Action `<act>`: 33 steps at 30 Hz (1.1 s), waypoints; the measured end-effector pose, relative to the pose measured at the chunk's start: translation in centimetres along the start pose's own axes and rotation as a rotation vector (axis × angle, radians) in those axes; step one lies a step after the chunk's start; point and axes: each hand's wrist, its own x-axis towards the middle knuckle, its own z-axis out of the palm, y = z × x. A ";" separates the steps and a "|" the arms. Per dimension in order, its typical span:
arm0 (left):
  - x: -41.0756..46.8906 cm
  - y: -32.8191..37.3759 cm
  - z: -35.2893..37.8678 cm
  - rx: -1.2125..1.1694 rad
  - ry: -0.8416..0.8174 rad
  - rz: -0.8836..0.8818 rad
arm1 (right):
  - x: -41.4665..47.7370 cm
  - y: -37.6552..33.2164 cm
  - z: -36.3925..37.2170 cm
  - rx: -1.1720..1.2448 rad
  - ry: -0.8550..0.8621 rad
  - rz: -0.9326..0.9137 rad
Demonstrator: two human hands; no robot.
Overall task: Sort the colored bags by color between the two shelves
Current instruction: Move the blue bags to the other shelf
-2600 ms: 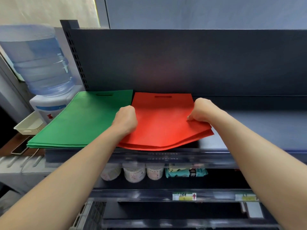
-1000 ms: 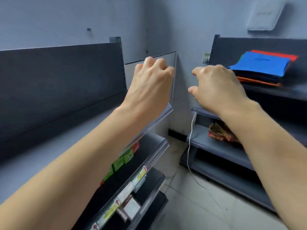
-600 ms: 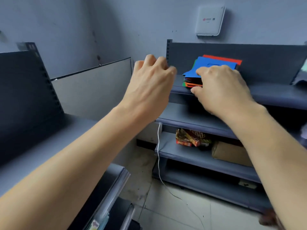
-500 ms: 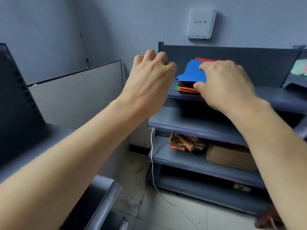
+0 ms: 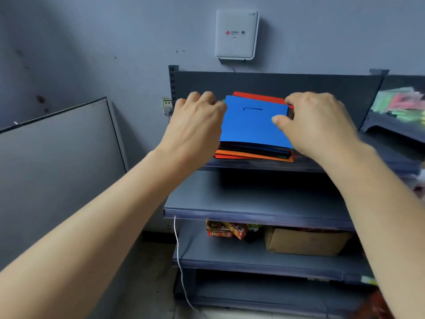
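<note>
While the dark grey metal shelf unit [image 5: 257, 209] fills the view, its top shelf carries a stack of flat coloured bags [image 5: 253, 153], blue bag [image 5: 250, 127] uppermost, orange and red edges below. Second shelf bare; third holds a brown cardboard box [image 5: 305, 241] and snack packets [image 5: 226, 230]. Left hand [image 5: 195, 125] and right hand [image 5: 315, 123] flank the blue bag, fingers curled, neither visibly gripping. White wall box [image 5: 236, 34] above.
</note>
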 end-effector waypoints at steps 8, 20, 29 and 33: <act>6.7 1.0 8.5 -0.002 -0.130 -0.108 | 7.8 5.0 6.6 0.049 -0.105 0.008; 12.5 0.0 18.3 -0.077 -0.412 -0.306 | 14.1 9.6 14.4 0.099 -0.352 0.105; 14.8 -2.5 23.2 -0.226 -0.633 -0.449 | 15.5 9.8 17.4 0.089 -0.547 0.196; 15.4 -2.8 24.0 -0.310 -0.715 -0.489 | 15.8 9.6 18.1 0.125 -0.575 0.230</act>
